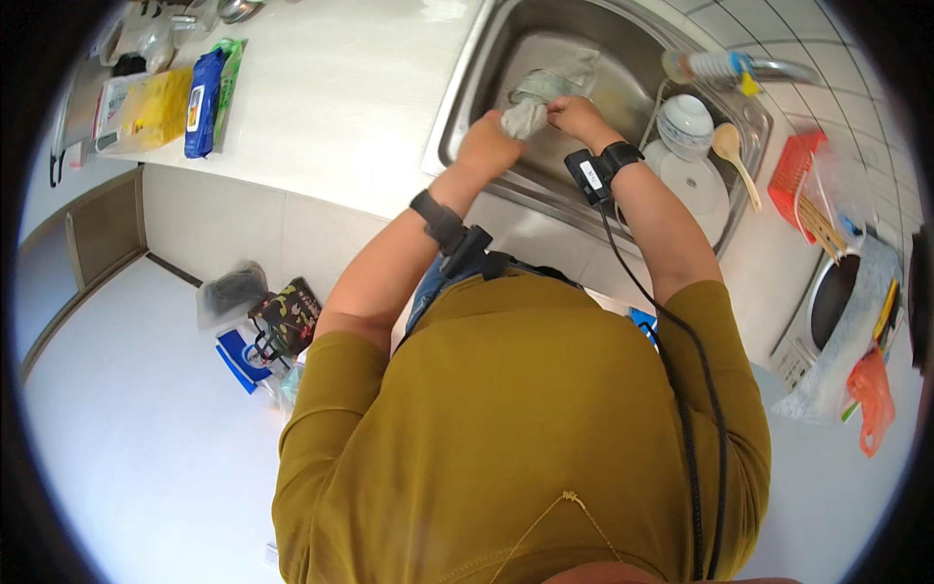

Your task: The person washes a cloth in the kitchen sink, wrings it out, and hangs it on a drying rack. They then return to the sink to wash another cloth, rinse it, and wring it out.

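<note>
A wet grey cloth (558, 82) stretches across the left basin of the stainless steel sink (624, 55). My left hand (490, 144) grips a bunched end of it near the basin's front left edge. My right hand (580, 118) is just to the right, its fingertips pinching the cloth's edge. Above and right of my right hand is the faucet (730, 67), with a ribbed hose end over the sink. A smaller right compartment holds stacked patterned white bowls (684, 120) and a round white lid or plate (693, 186).
A wooden spoon (730, 153) lies at the sink's right rim. Farther right are a red plastic basket (795, 175), wooden chopsticks (821, 223) and a cloth-draped appliance (795, 358). A blue packet (204, 102) and a yellow bag (157, 109) sit on the left counter.
</note>
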Demonstrator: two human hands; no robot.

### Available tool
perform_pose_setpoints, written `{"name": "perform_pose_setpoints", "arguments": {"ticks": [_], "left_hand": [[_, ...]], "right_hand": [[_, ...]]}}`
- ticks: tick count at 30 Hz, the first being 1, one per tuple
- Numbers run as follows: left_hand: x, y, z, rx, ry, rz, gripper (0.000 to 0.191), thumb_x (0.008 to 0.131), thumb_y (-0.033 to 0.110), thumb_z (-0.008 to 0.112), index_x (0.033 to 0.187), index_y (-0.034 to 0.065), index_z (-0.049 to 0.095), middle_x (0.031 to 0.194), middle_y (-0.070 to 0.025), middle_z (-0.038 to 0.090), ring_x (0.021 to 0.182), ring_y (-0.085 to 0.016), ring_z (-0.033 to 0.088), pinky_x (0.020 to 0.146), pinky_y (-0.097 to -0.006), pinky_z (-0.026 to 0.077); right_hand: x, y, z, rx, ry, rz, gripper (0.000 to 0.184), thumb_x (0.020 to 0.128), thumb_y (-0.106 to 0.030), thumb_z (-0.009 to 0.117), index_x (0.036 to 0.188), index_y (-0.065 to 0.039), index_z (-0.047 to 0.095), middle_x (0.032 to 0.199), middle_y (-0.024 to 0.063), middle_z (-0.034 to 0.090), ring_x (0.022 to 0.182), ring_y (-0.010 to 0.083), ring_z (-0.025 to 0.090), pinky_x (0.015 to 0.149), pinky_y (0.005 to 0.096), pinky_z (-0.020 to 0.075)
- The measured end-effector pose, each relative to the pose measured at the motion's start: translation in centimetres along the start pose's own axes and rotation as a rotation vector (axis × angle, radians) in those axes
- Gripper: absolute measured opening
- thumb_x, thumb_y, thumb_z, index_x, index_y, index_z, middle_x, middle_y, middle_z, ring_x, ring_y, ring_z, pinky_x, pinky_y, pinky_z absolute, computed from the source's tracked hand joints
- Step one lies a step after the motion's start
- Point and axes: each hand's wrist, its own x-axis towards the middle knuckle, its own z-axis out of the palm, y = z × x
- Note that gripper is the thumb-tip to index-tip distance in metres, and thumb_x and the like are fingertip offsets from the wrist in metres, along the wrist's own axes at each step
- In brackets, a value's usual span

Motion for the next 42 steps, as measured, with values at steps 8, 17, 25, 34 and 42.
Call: {"name": "perform_pose_setpoints", "arguments": {"ticks": [8, 17, 25, 34, 42], "left_hand": [[-1.1, -1.3, -1.9, -0.028, -0.052, 0.06, 0.04, 0.068, 0.021, 0.069, 0.101, 0.0012, 0.055, 0.091, -0.0204, 0.062, 0.091, -0.036, 0.059, 0.079, -0.0387, 0.046], [-1.4, -2.7, -0.8, -0.138, -0.112, 0.019, 0.037, 0.068, 0.018, 0.068, 0.1, 0.0023, 0.056, 0.091, -0.0195, 0.062, 0.091, -0.036, 0.058, 0.078, -0.039, 0.045], [-2.7, -3.1, -0.1, -0.149, -0.19, 0.131, 0.045, 0.068, 0.018, 0.069, 0.107, 0.0011, 0.054, 0.098, -0.0223, 0.06, 0.096, -0.036, 0.057, 0.082, -0.0391, 0.045], [-4.2, -4.7, 0.7, -0.136, -0.203, 0.228, 0.053, 0.069, 0.018, 0.066, 0.115, -0.0014, 0.05, 0.103, -0.0238, 0.059, 0.098, -0.037, 0.056, 0.084, -0.0391, 0.045], [-3.9, -4.5, 0.6, -0.204, -0.209, 0.259, 0.045, 0.07, 0.016, 0.063, 0.111, -0.0004, 0.052, 0.102, -0.0221, 0.059, 0.097, -0.037, 0.056, 0.083, -0.0395, 0.045]], "right_hand": [[7.7, 4.0, 3.4, -0.688, 0.403, -0.506, 0.029, 0.079, -0.016, 0.053, 0.105, -0.006, 0.061, 0.106, 0.0223, 0.058, 0.1, 0.0388, 0.054, 0.087, 0.043, 0.0432], [4.0, -1.0, -1.5, -0.413, 0.34, -0.57, 0.019, 0.073, -0.011, 0.061, 0.092, -0.007, 0.062, 0.101, 0.0121, 0.061, 0.096, 0.0343, 0.055, 0.085, 0.0418, 0.0426], [0.2, -12.5, -3.7, -0.296, -0.201, -0.829, 0.029, 0.068, 0.0, 0.052, 0.095, -0.004, 0.058, 0.096, 0.0119, 0.06, 0.094, 0.0308, 0.054, 0.084, 0.0367, 0.0432], [1.8, -23.5, 2.2, -0.715, -0.407, -0.945, 0.022, 0.067, 0.001, 0.054, 0.088, -0.006, 0.054, 0.081, 0.0111, 0.06, 0.08, 0.0299, 0.056, 0.068, 0.0399, 0.0432], [3.6, -27.6, 3.7, -0.645, -0.374, -0.975, 0.017, 0.069, -0.001, 0.056, 0.085, -0.007, 0.053, 0.076, 0.009, 0.059, 0.071, 0.0258, 0.056, 0.062, 0.0354, 0.043]]}}
